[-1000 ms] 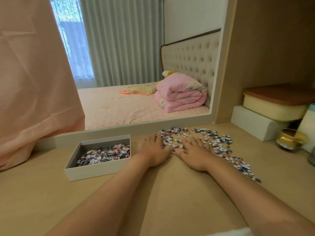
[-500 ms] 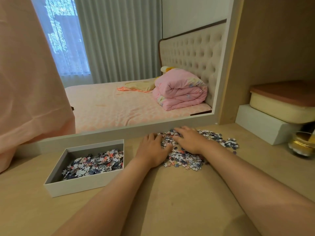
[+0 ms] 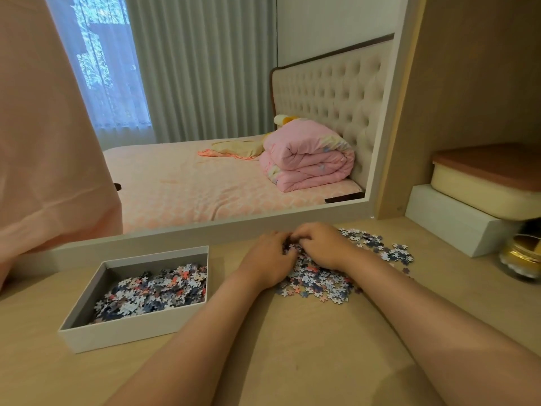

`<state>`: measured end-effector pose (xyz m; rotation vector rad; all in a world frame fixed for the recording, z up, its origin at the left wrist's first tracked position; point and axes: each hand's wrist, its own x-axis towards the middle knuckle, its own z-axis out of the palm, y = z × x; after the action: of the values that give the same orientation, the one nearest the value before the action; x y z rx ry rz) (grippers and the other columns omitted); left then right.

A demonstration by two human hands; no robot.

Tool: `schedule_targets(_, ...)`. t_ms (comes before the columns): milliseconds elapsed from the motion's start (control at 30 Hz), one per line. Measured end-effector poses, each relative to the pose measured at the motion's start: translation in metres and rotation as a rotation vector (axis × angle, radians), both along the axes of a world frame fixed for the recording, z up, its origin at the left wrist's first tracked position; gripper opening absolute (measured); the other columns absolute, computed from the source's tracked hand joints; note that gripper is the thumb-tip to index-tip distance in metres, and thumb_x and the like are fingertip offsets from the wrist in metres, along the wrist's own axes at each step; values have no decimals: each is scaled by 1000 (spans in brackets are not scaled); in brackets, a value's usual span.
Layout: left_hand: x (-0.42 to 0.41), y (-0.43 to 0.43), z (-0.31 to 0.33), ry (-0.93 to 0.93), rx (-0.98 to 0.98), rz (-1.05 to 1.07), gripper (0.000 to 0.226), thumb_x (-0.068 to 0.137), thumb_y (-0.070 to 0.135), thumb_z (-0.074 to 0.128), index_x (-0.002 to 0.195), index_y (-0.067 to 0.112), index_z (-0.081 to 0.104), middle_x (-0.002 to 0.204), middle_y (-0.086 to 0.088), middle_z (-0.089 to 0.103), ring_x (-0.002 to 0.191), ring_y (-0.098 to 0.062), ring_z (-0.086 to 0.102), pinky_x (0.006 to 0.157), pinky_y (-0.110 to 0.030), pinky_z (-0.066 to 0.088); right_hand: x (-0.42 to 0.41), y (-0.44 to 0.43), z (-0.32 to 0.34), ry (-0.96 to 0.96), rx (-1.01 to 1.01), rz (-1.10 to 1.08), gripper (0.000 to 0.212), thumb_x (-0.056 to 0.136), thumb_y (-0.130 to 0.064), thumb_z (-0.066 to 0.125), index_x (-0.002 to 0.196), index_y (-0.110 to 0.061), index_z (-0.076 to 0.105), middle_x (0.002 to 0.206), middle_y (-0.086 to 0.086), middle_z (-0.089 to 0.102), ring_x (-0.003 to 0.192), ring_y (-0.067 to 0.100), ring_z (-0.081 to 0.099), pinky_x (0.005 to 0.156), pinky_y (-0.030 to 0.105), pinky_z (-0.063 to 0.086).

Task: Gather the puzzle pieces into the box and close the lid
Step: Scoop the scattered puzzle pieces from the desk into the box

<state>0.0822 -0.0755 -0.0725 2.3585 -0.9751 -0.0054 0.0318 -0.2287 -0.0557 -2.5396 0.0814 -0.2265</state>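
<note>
Mid-gather: we have both hands on the loose puzzle pieces (image 3: 319, 284), and the box (image 3: 128, 338) is open and part filled.

Our left hand (image 3: 268, 260) and right hand (image 3: 319, 244) sit side by side on the heap. Their fingers are curled down into it and meet at its far edge, bunching up a clump of pieces. The heap lies on the surface (image 3: 292, 356) just right of the box, with a thinner scatter (image 3: 380, 247) trailing off to the far right. The box stands open side up with one batch of pieces (image 3: 152, 291) already inside. Its long axis runs left to right, with the right end a little farther away. We judge the step to be scooping. The next move calls for a tight two-handed lift and a short carry left over the box wall without dropping pieces. We can't pick out a lid.
</note>
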Motion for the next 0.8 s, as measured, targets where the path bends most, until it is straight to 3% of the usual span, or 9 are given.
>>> schedule_targets(67, 1, 3, 2, 11, -113, 66, 47, 93, 26, 48, 140, 22, 48, 131, -6, 57, 125, -23, 48, 103, -36, 41, -2, -1, 4, -112, 142, -83, 40, 93, 1, 45, 116, -15, 73, 116, 1, 71, 106, 11, 61, 99, 28, 46)
schedule_targets(133, 3, 3, 3, -23, -73, 101, 51, 95, 29, 48, 145, 17, 43, 141, -8, 50, 132, -25, 41, 109, -37, 35, -1, -6, 5, -161, 138, -136, 38, 96, -2, 44, 118, -16, 71, 120, 1, 69, 111, 13, 60, 100, 27, 44)
schedule_targets(200, 2, 1, 4, -32, 65, 61, 58, 98, 37, 44, 151, 14, 34, 154, -8, 37, 141, -27, 30, 114, -37, 25, 0, -11, 0, -83, -21, -132, 35, 101, -16, 45, 130, -19, 64, 135, 2, 61, 128, 19, 50, 109, 34, 39)
schedule_targets(300, -3, 0, 5, -40, 261, -45, 65, 102, 46, 35, 156, 15, 19, 163, -6, 17, 150, -23, 14, 119, -34, 10, -8, -8, -8, 147, -179, -44, 49, 105, -40, 36, 152, -25, 38, 159, 0, 34, 147, 22, 26, 121, 41, 20)
schedule_targets(433, -12, 5, 8, -12, 299, -111, 63, 103, 47, 32, 157, 20, 12, 164, -4, 10, 151, -21, 7, 119, -30, 4, -18, 0, -11, 202, -153, 27, 51, 107, -39, 27, 157, -28, 22, 166, -1, 9, 153, 16, 3, 124, 38, 3)
schedule_targets(800, -60, 53, 1, 41, 238, -137, 69, 100, 49, 39, 157, 20, 13, 165, -1, 10, 151, -16, 7, 120, -30, 6, -72, 42, -15, 206, -83, 96, 54, 108, -36, 28, 158, -21, 17, 166, -6, 8, 152, 8, 2, 124, 33, 3)
